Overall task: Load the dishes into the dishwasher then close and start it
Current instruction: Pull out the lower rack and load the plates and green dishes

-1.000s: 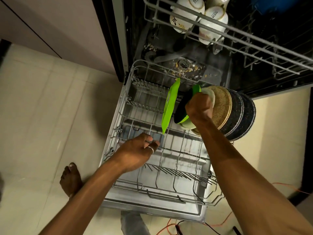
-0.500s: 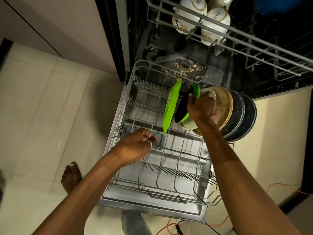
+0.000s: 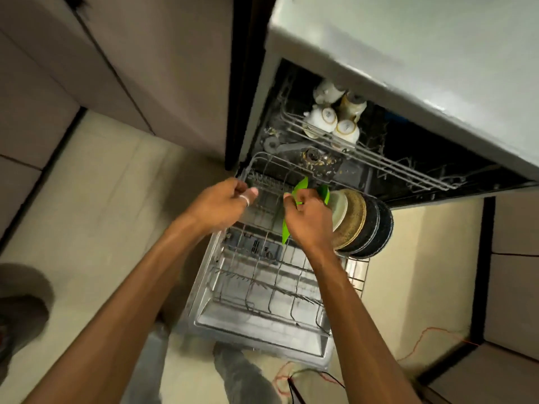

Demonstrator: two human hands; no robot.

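The right hand is clamped on a green plate, held on edge above the lower rack, its long axis running away from the wrist. Stacked plates stand just beyond the knuckles. The left hand, curled shut, is seen by the rack's left rim; contact cannot be told.

Head camera (sole view) looks steeply down, close above open dishwasher rack.
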